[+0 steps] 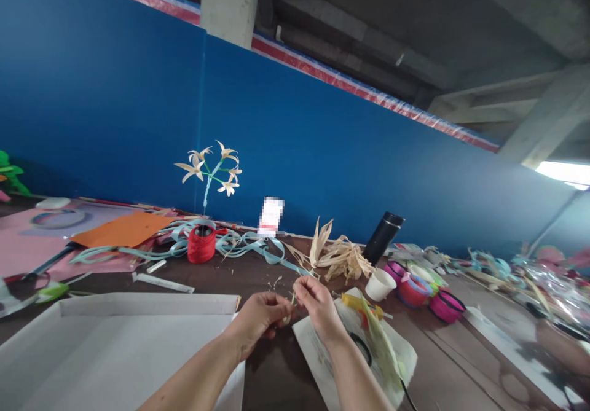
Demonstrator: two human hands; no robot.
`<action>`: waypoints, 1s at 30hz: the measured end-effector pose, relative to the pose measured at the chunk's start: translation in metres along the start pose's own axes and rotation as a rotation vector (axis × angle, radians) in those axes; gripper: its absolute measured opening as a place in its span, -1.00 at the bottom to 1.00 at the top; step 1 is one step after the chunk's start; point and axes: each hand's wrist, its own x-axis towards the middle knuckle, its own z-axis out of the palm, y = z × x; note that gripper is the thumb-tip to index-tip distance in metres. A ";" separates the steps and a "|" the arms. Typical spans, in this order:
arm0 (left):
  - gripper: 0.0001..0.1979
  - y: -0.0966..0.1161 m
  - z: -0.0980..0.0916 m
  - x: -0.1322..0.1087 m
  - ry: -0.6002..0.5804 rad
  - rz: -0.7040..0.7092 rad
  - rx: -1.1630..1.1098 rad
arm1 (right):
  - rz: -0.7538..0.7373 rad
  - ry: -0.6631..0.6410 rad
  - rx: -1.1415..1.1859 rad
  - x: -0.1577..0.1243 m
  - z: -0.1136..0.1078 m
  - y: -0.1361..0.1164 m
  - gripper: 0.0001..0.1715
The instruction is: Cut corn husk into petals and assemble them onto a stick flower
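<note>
Standing near-upright left of the white cup [380, 285], a thin pale-green strip [293, 299] had the fingers of the left hand [263, 314] pinched together low on it, those of the right hand [318, 305] seemingly at its top, neither clearly nearer.

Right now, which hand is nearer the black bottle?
Right. The right hand is in front of the black bottle and to its left; the left hand is farther left, beyond the right hand.

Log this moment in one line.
Left hand: pinching thin pale strip; right hand: pinching its upper end; glue gun: beside right hand
</note>
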 end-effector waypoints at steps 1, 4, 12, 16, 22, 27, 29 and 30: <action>-0.69 -0.001 0.000 0.001 -0.012 -0.002 -0.010 | -0.001 -0.003 -0.004 0.000 0.000 0.000 -0.72; -0.69 -0.003 -0.001 0.002 -0.042 -0.009 -0.048 | 0.006 -0.018 0.000 -0.001 0.000 -0.001 -0.74; -0.70 0.002 -0.002 -0.001 -0.060 -0.004 0.065 | 0.068 -0.118 0.046 -0.003 -0.002 -0.006 -0.76; -0.75 -0.001 -0.004 -0.001 -0.058 -0.043 0.007 | 0.085 -0.162 0.053 -0.004 -0.002 -0.008 -0.75; -0.74 -0.003 -0.006 0.000 -0.140 -0.083 -0.188 | 0.086 -0.172 0.012 -0.003 -0.004 -0.005 -0.75; -0.68 -0.001 -0.005 0.000 -0.132 -0.058 -0.198 | 0.034 -0.131 -0.030 -0.001 -0.007 -0.004 -0.75; -0.69 0.000 -0.004 0.000 -0.140 -0.048 -0.183 | 0.035 -0.137 -0.017 -0.001 -0.007 -0.004 -0.76; -0.68 0.001 -0.004 0.000 -0.140 -0.041 -0.175 | 0.040 -0.144 -0.011 -0.001 -0.007 -0.004 -0.77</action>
